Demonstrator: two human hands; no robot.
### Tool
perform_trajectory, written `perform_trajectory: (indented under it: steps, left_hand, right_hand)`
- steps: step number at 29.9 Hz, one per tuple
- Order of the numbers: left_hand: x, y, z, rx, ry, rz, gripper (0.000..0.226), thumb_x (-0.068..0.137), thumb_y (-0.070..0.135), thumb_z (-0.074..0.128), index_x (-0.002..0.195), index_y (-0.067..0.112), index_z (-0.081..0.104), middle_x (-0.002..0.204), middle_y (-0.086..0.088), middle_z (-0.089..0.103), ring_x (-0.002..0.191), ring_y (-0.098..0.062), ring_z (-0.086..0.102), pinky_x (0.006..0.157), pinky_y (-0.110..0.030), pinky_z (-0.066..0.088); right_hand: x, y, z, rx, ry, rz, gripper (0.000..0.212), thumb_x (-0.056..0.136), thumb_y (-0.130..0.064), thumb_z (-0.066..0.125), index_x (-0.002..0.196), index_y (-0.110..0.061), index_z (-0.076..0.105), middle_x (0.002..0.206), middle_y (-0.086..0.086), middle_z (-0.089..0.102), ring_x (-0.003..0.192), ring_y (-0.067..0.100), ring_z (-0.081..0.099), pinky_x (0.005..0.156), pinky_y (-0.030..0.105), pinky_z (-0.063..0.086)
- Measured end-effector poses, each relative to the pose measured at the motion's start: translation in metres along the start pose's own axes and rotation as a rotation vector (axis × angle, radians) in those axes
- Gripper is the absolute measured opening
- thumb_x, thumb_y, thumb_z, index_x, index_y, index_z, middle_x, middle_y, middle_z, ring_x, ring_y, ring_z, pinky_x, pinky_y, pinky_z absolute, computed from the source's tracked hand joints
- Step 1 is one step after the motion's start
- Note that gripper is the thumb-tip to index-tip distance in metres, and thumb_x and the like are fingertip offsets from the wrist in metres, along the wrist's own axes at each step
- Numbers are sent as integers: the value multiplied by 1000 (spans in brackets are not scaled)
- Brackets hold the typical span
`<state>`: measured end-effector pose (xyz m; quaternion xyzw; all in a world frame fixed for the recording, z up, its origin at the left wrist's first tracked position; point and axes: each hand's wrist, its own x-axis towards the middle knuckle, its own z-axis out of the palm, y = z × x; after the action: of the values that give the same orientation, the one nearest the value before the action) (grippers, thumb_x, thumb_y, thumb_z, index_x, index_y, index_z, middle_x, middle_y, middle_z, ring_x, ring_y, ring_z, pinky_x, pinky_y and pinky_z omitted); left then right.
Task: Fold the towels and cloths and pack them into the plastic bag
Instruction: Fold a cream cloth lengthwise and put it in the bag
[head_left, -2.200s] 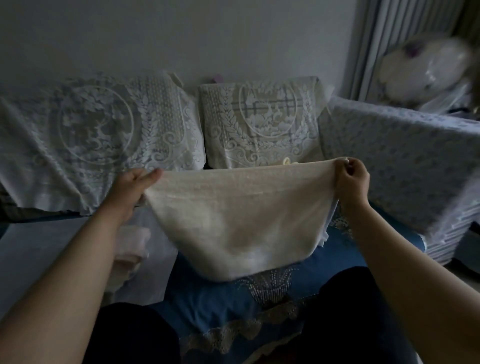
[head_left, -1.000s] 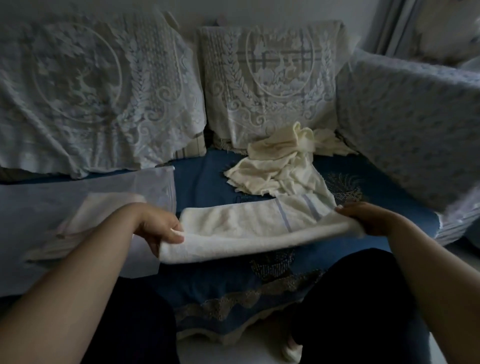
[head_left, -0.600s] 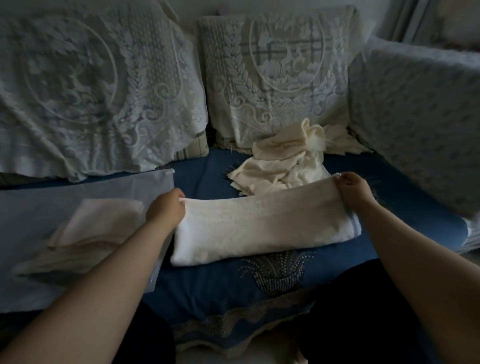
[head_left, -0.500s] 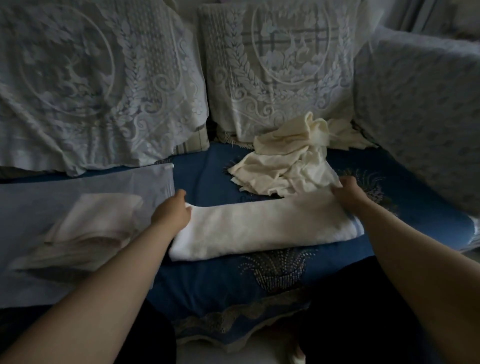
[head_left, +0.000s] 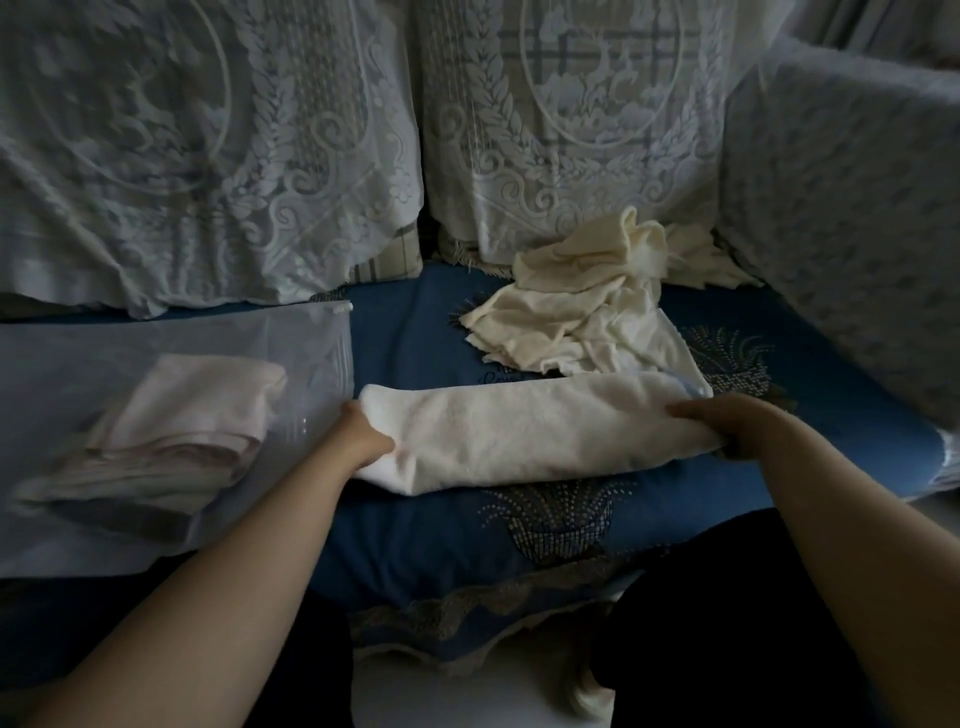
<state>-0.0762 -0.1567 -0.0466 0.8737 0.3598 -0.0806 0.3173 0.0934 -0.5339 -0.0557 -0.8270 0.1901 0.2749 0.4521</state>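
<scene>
Dim room. Blue seat (head_left: 415, 332) running under lace-covered cushions (head_left: 208, 156). Towel (head_left: 519, 431) lying as long folded strip across seat. Left hand (head_left: 363, 441) gripping its left end, right hand (head_left: 727, 423) curling fingers over its right end. Loose cloths (head_left: 582, 317) heaping just behind towel. Bag (head_left: 78, 364) lying at left, holding folded towels (head_left: 182, 421), its edge beside left hand.
</scene>
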Motion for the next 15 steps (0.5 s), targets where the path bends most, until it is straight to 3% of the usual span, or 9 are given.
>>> perform_trajectory:
  steps: [2,4,6,9,12,15]
  left_hand:
    - [-11,12,-1,-133,73,127,66,85,6,58,143,7,28,141,-17,42,123,-34,48,95,-35,40]
    - [-20,27,3,-261,58,192,74,85,6,55,149,20,19,147,-10,39,126,-32,46,98,-35,38]
    - [-33,45,11,-360,-39,226,78,88,9,54,151,26,11,151,-3,34,130,-28,41,101,-36,36]
    - [-44,71,22,-548,-120,248,76,90,17,55,151,25,11,152,-3,32,133,-26,38,104,-36,35]
    - [-48,87,23,-655,-125,246,75,93,23,54,152,26,8,151,-5,35,132,-26,41,104,-35,39]
    - [-54,89,15,-703,-122,330,74,96,26,50,152,25,0,149,-5,41,131,-23,44,105,-35,39]
  right_hand:
    - [-16,-8,1,165,30,-67,57,81,-28,71,128,-5,48,89,10,56,74,23,55,54,30,49]
    - [-38,-24,9,356,11,-159,47,84,-23,68,123,-5,50,88,10,56,72,21,56,47,27,50]
    - [-60,-43,27,427,-25,-290,46,84,-20,66,124,-4,50,94,13,59,80,24,60,60,34,53]
    - [-91,-70,72,272,-4,-439,33,86,-18,62,114,-4,54,101,20,62,85,30,61,70,42,54]
    - [-116,-87,126,63,-62,-485,33,88,-18,57,117,-2,54,103,20,60,89,32,61,69,41,55]
    - [-136,-97,159,7,-116,-508,34,92,-24,52,115,1,53,95,15,62,90,31,62,83,46,54]
